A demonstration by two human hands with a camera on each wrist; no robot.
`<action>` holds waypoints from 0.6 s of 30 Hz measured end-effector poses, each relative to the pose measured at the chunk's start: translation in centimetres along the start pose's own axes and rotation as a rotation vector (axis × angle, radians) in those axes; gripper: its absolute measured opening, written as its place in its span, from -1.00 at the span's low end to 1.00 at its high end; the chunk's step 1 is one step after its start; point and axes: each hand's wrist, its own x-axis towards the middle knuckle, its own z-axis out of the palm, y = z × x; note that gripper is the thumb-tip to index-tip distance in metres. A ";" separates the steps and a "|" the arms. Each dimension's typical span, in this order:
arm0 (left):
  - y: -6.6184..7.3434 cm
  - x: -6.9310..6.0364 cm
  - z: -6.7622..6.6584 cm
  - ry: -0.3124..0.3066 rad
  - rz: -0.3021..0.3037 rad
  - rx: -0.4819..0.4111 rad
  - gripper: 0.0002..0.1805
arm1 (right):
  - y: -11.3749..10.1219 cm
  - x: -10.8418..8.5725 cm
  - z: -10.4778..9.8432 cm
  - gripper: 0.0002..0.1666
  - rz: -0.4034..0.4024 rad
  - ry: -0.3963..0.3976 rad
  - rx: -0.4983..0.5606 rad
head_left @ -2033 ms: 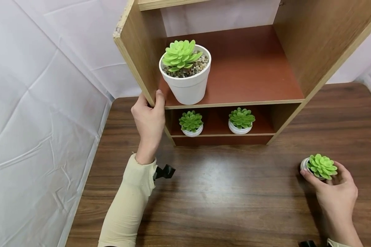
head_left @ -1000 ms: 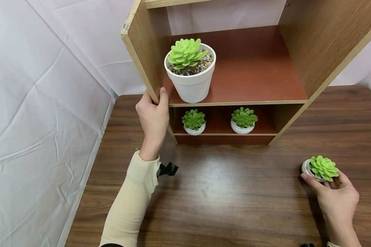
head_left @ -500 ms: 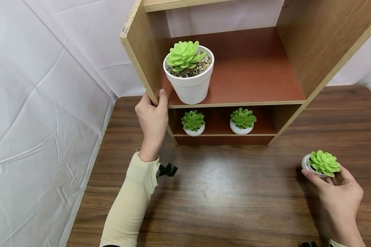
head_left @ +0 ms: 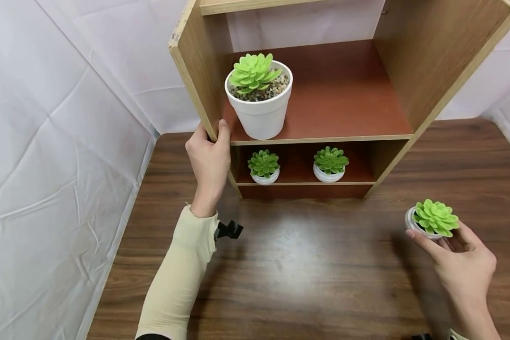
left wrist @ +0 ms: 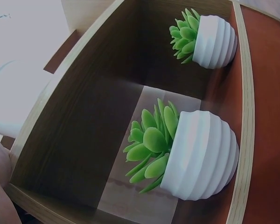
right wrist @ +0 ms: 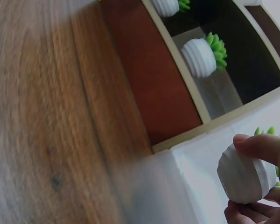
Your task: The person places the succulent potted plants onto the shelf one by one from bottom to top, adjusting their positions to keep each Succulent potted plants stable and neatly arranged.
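Note:
My left hand (head_left: 209, 163) grips the front edge of the left side panel of a wooden shelf unit (head_left: 323, 140), thumb on the inner side. On the right, my right hand (head_left: 465, 267) holds a small potted succulent (head_left: 435, 218) by its ribbed white pot, raised off the table as its separate shadow shows. The right wrist view shows fingers and thumb around that white pot (right wrist: 245, 175). Two like succulents stand on the low shelf, a left one (head_left: 264, 166) and a right one (head_left: 330, 164). Above them, a larger potted succulent (head_left: 261, 97) stands at the left of the red-brown shelf.
The shelf unit stands on a dark wooden table (head_left: 297, 274). White sheeting (head_left: 59, 141) hangs along the left and behind. The right side panel (head_left: 446, 61) leans outward in view, between the shelves and my right hand's side.
My right hand has lifted the small potted succulent and moved it slightly left and toward the shelf. My left hand keeps its grip on the side panel. The plants on the shelves stay put.

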 end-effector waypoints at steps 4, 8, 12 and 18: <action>0.0 -0.1 0.1 0.001 -0.010 -0.009 -0.69 | -0.8 -0.5 0.3 -0.21 -0.044 -0.042 0.083; 0.0 0.1 0.0 -0.018 -0.023 -0.017 -0.70 | -1.3 -1.0 0.9 -0.20 -0.094 -0.088 0.144; -0.1 0.2 -0.2 -0.044 -0.043 -0.016 -0.70 | -1.6 -1.4 1.4 -0.20 -0.146 -0.131 0.168; -0.1 0.0 -0.2 -0.053 -0.056 -0.002 -0.71 | -2.3 -2.1 2.6 -0.21 -0.192 -0.171 0.164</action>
